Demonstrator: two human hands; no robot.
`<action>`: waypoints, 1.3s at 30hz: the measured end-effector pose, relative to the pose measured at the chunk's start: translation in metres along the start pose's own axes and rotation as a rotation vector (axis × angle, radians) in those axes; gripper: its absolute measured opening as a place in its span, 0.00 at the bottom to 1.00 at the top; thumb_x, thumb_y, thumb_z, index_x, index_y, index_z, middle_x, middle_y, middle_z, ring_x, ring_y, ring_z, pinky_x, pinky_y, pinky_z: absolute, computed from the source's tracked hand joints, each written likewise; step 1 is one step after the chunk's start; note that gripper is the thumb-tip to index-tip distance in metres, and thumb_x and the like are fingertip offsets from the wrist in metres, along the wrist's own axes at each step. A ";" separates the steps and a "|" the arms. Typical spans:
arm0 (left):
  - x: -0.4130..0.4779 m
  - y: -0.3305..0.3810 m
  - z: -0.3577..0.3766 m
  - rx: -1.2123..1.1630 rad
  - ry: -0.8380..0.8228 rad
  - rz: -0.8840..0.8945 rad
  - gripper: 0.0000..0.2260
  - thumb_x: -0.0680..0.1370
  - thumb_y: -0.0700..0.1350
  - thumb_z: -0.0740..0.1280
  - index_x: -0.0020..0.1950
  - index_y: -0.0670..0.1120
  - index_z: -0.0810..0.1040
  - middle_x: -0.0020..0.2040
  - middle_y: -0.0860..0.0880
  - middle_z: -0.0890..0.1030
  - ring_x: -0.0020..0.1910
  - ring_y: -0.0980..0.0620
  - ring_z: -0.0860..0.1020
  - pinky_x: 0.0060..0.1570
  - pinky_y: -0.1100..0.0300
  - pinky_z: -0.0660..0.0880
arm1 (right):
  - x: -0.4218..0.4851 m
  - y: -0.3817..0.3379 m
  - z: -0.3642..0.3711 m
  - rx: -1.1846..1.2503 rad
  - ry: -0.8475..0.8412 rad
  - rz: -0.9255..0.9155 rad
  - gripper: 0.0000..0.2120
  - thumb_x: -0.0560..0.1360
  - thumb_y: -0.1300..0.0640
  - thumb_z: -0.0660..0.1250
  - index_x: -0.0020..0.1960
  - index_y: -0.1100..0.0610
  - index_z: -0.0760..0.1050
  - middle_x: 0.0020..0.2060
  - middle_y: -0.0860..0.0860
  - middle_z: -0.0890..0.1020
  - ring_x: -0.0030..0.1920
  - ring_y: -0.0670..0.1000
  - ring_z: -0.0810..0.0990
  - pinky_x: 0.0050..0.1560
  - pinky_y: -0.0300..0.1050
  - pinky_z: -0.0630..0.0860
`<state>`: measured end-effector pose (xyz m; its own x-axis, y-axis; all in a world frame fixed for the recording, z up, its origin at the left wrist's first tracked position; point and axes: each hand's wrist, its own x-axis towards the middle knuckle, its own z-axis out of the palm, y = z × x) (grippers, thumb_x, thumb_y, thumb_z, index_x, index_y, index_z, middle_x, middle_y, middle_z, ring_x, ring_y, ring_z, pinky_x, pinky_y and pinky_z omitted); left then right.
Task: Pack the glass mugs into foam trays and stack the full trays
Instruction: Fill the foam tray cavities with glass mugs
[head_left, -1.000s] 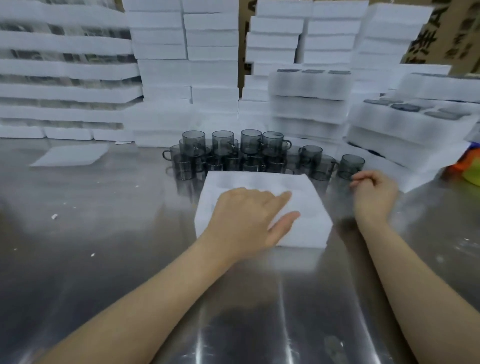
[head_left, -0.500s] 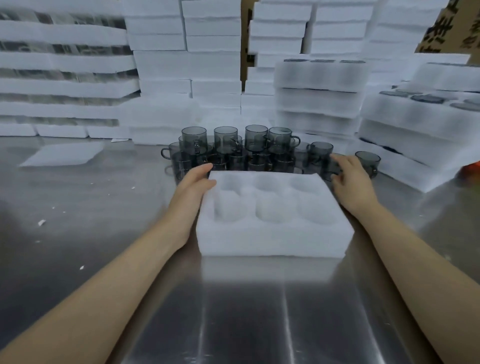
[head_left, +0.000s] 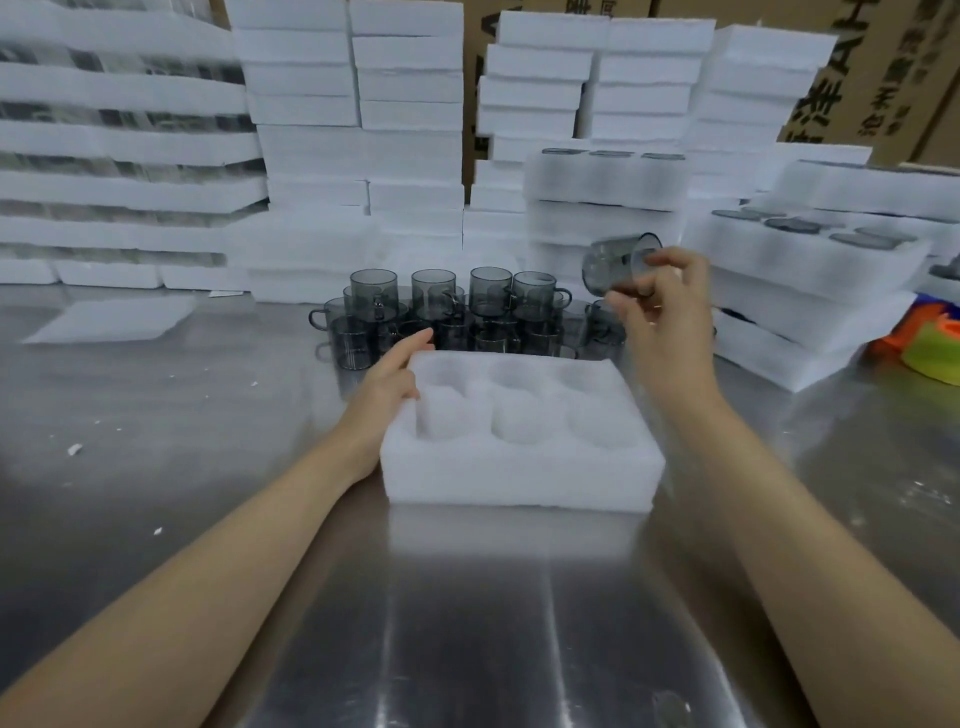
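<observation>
A white foam tray (head_left: 519, 478) with several empty round pockets lies on the steel table in front of me. My left hand (head_left: 387, 382) rests against its left far corner, fingers fairly straight. Behind the tray stands a cluster of smoky grey glass mugs (head_left: 441, 312), some stacked two high. My right hand (head_left: 662, 317) holds one grey mug (head_left: 615, 265) tilted on its side in the air, above the tray's far right corner.
Tall stacks of white foam trays (head_left: 358, 130) line the back. Filled trays (head_left: 810, 270) with mug rims showing are piled at the right. A flat foam sheet (head_left: 111, 322) lies at the left, an orange-green object (head_left: 930, 348) at the far right.
My left hand slid off the tray's top to its left far corner. My right hand reached into the mugs, picked one up and lifted it, tilted, above the tray.
</observation>
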<state>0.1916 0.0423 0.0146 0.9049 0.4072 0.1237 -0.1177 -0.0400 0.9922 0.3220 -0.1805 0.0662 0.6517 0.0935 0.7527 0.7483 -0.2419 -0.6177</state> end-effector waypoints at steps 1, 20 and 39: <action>0.002 0.000 0.001 0.004 -0.001 0.001 0.30 0.63 0.38 0.57 0.64 0.54 0.72 0.65 0.48 0.75 0.62 0.48 0.75 0.63 0.50 0.70 | -0.002 -0.013 0.005 0.003 -0.019 -0.029 0.05 0.76 0.64 0.66 0.43 0.61 0.71 0.57 0.47 0.67 0.41 0.42 0.75 0.45 0.29 0.71; -0.001 -0.006 -0.002 0.276 -0.048 0.503 0.16 0.76 0.41 0.54 0.52 0.48 0.81 0.55 0.50 0.81 0.63 0.50 0.73 0.65 0.61 0.64 | -0.044 -0.046 0.047 0.052 -0.376 -0.046 0.20 0.66 0.61 0.77 0.49 0.54 0.68 0.51 0.50 0.71 0.48 0.34 0.68 0.51 0.26 0.64; -0.002 -0.005 0.000 0.159 -0.102 0.361 0.12 0.74 0.45 0.59 0.48 0.53 0.82 0.53 0.55 0.82 0.62 0.49 0.75 0.67 0.52 0.66 | -0.047 -0.055 0.043 0.033 -0.413 -0.260 0.22 0.67 0.76 0.66 0.57 0.60 0.78 0.51 0.49 0.74 0.50 0.47 0.75 0.54 0.32 0.74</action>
<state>0.1902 0.0417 0.0091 0.8539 0.2488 0.4571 -0.3780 -0.3073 0.8733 0.2558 -0.1303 0.0548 0.4325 0.5234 0.7342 0.8920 -0.1295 -0.4332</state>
